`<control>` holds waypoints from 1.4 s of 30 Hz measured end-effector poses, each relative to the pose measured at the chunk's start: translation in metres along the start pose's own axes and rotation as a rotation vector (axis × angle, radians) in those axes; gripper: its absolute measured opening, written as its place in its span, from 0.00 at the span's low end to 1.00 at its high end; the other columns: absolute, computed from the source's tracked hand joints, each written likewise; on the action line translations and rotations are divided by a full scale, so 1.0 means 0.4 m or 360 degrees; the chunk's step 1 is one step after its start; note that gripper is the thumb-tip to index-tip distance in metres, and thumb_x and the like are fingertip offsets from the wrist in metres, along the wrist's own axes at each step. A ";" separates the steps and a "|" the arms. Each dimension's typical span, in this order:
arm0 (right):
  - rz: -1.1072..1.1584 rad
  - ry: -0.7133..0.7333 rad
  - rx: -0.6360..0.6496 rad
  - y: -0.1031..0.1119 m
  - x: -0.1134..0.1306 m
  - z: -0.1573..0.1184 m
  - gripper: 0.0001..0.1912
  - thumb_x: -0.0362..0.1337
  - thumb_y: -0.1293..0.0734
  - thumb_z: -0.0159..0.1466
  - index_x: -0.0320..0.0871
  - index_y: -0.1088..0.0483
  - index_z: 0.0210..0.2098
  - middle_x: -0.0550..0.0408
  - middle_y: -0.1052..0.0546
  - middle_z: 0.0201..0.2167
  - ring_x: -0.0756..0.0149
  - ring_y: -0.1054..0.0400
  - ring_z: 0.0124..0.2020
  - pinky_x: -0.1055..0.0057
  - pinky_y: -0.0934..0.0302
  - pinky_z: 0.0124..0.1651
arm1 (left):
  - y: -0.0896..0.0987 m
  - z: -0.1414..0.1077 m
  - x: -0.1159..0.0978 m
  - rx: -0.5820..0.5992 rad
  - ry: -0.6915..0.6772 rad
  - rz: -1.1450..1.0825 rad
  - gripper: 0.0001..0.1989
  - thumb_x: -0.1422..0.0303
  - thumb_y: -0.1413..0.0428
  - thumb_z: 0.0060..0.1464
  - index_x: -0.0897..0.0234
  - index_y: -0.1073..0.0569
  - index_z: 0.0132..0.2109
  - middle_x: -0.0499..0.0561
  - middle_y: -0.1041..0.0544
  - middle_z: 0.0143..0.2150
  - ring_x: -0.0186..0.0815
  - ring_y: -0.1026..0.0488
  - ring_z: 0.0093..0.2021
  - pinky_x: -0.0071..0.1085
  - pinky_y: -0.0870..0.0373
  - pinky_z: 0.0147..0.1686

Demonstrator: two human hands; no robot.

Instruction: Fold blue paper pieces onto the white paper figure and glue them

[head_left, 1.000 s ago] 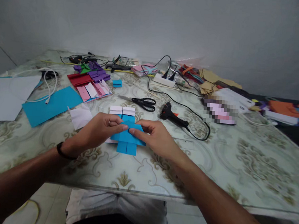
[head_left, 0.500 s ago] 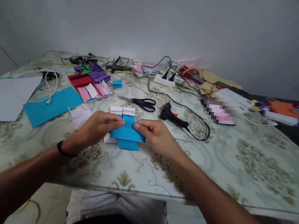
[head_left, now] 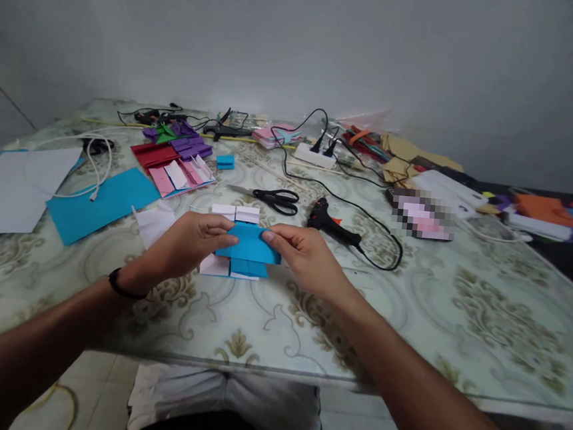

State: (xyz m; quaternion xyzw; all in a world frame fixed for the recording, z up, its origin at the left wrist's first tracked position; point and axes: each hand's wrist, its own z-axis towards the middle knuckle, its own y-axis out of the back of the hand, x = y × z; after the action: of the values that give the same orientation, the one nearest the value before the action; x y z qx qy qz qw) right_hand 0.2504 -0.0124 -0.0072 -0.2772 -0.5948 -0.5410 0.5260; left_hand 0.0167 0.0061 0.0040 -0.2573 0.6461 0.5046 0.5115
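Observation:
Between my two hands is a piece of folded blue paper (head_left: 248, 244), held level above the table. My left hand (head_left: 195, 237) pinches its left end between thumb and fingers. The right end is gripped the same way by my right hand (head_left: 300, 253). Below and behind it lie small folded white paper pieces (head_left: 247, 214) and a further blue folded piece (head_left: 249, 267), partly covered by the held paper. Black-handled scissors (head_left: 275, 199) rest just beyond my hands, and a black glue gun (head_left: 333, 224) lies to the right of them.
A white power strip (head_left: 314, 155) with black cords stands at the back. Blue paper (head_left: 104, 204), white sheets (head_left: 15, 188) and a white cable (head_left: 107, 166) lie to the left. Folded red, pink and purple papers (head_left: 182, 172) sit beyond. A pixelated object (head_left: 421, 215) lies at right.
The held blue paper has tilted, its near edge rising slightly, so more of the white paper below shows. My right hand has shifted a little to the right.

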 end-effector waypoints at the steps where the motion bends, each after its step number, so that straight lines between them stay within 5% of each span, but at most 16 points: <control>1: -0.0025 0.0008 -0.0018 0.000 0.000 0.000 0.20 0.48 0.36 0.69 0.44 0.35 0.25 0.61 0.41 0.23 0.70 0.50 0.26 0.69 0.54 0.30 | 0.001 0.001 0.001 0.0007 0.0008 -0.0008 0.12 0.59 0.35 0.54 0.66 0.19 0.35 0.48 0.19 0.30 0.34 0.25 0.30 0.27 0.31 0.30; 11: 0.0026 -0.0151 0.0142 -0.002 -0.006 -0.001 0.21 0.53 0.34 0.66 0.44 0.33 0.27 0.60 0.38 0.25 0.69 0.47 0.28 0.70 0.50 0.32 | -0.009 -0.001 0.003 0.0097 0.0130 -0.0386 0.14 0.62 0.30 0.49 0.64 0.19 0.41 0.50 0.14 0.36 0.41 0.16 0.38 0.32 0.21 0.40; 16: 0.0008 -0.0172 0.0177 -0.005 -0.008 -0.002 0.20 0.53 0.34 0.66 0.43 0.32 0.27 0.60 0.37 0.24 0.69 0.46 0.27 0.70 0.50 0.32 | -0.020 -0.004 0.002 0.0267 0.0198 -0.0427 0.18 0.65 0.30 0.46 0.63 0.20 0.45 0.50 0.14 0.37 0.43 0.16 0.39 0.34 0.20 0.38; 21: 0.0045 -0.0170 0.0147 -0.001 -0.004 -0.001 0.20 0.53 0.32 0.65 0.43 0.32 0.27 0.60 0.37 0.24 0.69 0.45 0.27 0.70 0.50 0.30 | -0.015 -0.004 0.002 0.0209 0.0140 -0.0337 0.20 0.64 0.32 0.51 0.63 0.23 0.50 0.50 0.15 0.36 0.40 0.18 0.33 0.31 0.24 0.31; 28: 0.0146 -0.0182 0.0159 -0.008 -0.008 -0.003 0.17 0.50 0.27 0.60 0.44 0.30 0.29 0.58 0.30 0.26 0.67 0.39 0.29 0.70 0.44 0.32 | 0.000 -0.006 -0.011 0.0110 -0.0122 0.0135 0.13 0.61 0.41 0.62 0.65 0.23 0.34 0.46 0.24 0.28 0.32 0.29 0.29 0.26 0.35 0.28; 37: 0.0088 -0.0179 0.0172 -0.010 -0.014 -0.005 0.15 0.47 0.26 0.60 0.43 0.31 0.28 0.60 0.31 0.24 0.69 0.41 0.27 0.71 0.46 0.31 | -0.002 -0.010 -0.009 0.0204 0.0039 -0.0065 0.13 0.59 0.38 0.58 0.65 0.24 0.36 0.47 0.22 0.28 0.33 0.28 0.27 0.26 0.33 0.26; 42: 0.0115 -0.0023 -0.0010 -0.009 0.001 -0.007 0.18 0.50 0.32 0.67 0.43 0.31 0.28 0.61 0.35 0.24 0.70 0.44 0.26 0.71 0.49 0.29 | 0.000 -0.010 -0.008 0.0175 -0.0002 0.0001 0.12 0.60 0.38 0.58 0.64 0.24 0.34 0.45 0.25 0.25 0.31 0.31 0.25 0.25 0.37 0.25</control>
State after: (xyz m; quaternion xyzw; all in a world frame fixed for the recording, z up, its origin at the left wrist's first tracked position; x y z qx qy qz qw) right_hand 0.2480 -0.0161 -0.0085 -0.3041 -0.5866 -0.5214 0.5400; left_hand 0.0163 0.0019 0.0069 -0.2284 0.6727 0.4685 0.5251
